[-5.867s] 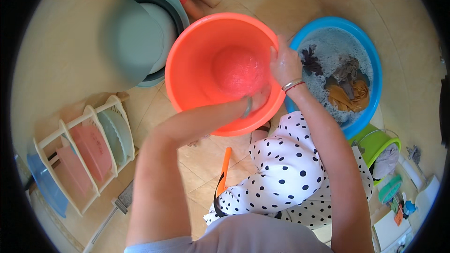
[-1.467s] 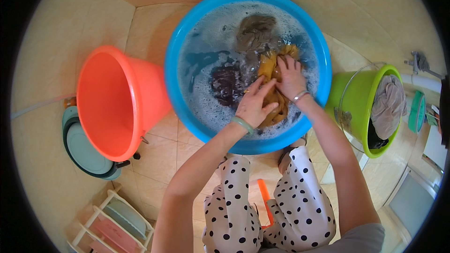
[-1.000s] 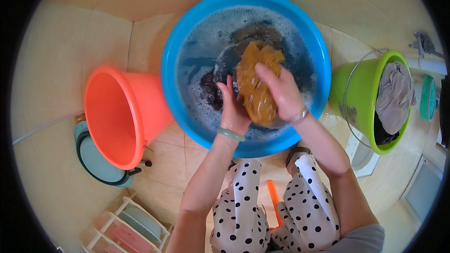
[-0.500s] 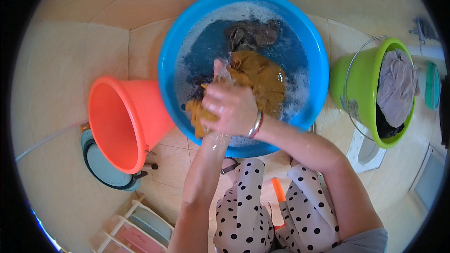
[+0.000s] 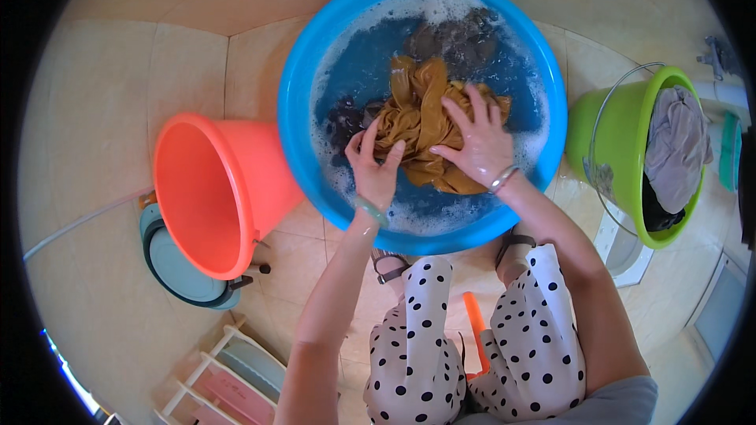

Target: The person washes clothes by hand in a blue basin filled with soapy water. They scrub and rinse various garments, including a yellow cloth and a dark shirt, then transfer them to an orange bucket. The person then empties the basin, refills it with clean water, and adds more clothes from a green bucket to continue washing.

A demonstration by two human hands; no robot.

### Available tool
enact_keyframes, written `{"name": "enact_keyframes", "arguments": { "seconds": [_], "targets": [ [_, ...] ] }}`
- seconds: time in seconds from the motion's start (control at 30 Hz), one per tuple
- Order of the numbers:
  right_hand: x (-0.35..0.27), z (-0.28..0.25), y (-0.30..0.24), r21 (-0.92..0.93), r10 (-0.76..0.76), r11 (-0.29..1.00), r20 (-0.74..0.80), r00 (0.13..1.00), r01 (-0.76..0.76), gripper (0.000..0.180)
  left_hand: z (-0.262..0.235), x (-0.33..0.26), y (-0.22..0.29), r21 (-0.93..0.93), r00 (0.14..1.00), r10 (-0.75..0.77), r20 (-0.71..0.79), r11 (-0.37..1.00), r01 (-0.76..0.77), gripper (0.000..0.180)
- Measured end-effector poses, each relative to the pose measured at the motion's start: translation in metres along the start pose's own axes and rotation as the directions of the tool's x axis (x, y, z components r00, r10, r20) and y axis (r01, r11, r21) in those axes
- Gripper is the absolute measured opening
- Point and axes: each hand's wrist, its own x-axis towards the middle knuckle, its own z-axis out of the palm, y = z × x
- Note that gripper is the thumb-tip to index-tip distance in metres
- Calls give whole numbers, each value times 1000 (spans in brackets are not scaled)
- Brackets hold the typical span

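A wet mustard-brown garment (image 5: 425,122) lies bunched in soapy water inside a large blue basin (image 5: 288,110). My left hand (image 5: 372,173), a pale green bangle on its wrist, rests at the garment's left edge with fingers apart. On its right side my right hand (image 5: 482,145) lies with fingers spread, a silver bangle at the wrist. Neither hand is closed round the cloth. Behind it a grey-brown cloth (image 5: 457,39) is half sunk in the water. To the left floats a dark purple cloth (image 5: 344,122).
An orange-red bucket (image 5: 236,189) lies tipped left of the basin, beside a grey-blue folding tub (image 5: 185,264). At right stands a green bucket (image 5: 610,138) with a grey garment (image 5: 676,145) in it. A white rack (image 5: 228,374) is at lower left.
My hands, pressed together around part of the mustard garment before, have parted and now lie on either side of it. The garment has spread into a looser heap. The view has shifted slightly.
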Motion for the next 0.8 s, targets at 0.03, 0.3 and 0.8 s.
{"name": "enact_keyframes", "arguments": {
  "seconds": [0.03, 0.3, 0.8],
  "targets": [
    [3, 12, -1, 35, 64, 997, 59, 996, -66, 81, 6, -1, 2, 34, 1000, 10, 9, 999, -10, 50],
    [57, 52, 1, 677, 336, 675, 71, 939, -293, 61, 14, 12, 37, -700, 781, -439, 444, 374, 608, 48],
    [-30, -55, -130, 374, -406, 739, -416, 813, 560, 30, -34, 52, 61, -693, 705, 70, 706, -136, 708, 61]
  ]
}}
